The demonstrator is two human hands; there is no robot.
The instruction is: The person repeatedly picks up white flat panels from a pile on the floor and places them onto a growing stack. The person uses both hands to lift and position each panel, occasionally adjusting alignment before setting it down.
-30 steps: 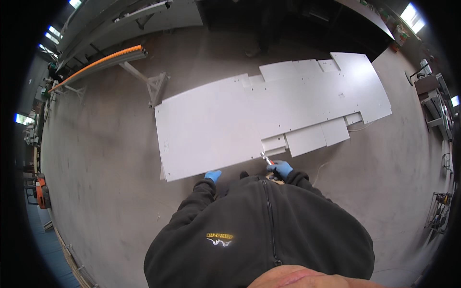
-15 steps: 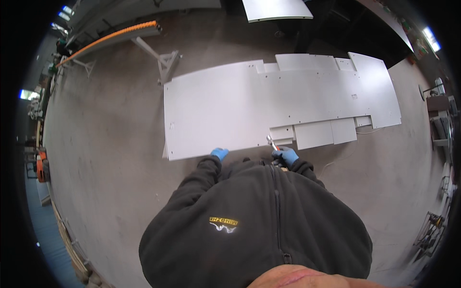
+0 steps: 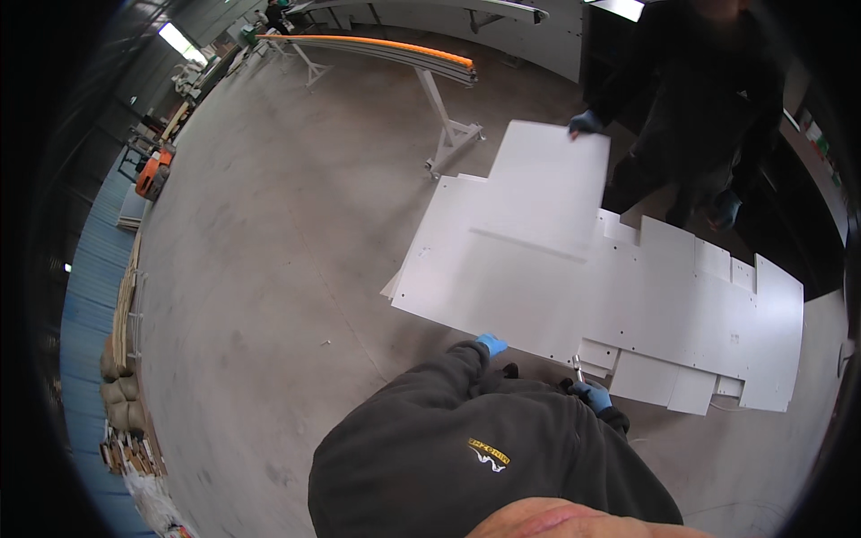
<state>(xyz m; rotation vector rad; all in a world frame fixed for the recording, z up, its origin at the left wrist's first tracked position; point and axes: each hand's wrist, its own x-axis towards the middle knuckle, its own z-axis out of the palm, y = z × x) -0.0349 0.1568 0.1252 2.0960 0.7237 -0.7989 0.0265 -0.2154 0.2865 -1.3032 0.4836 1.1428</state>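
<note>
In a blue glove, my right hand is closed around a slim hand tool with a silver metal end, pointing at the boards; its exact kind is not clear. My left hand, gloved too, is at the near edge of a large white panel; its fingers are too small to read. Several white boards with small dark holes lie stacked under and beside this panel. Across from me a co-worker grips the far edge of another white panel, tilted over the stack and blurred at its near edge.
A metal stand with an orange-topped rail stands beyond the boards. Far left are an orange machine and stacked sacks by a blue wall strip. Shorter boards stick out at the stack's near side.
My view has swung left. The co-worker has come into view, bringing a white panel over the stack. My hands remain by the near edge, the right with the tool.
</note>
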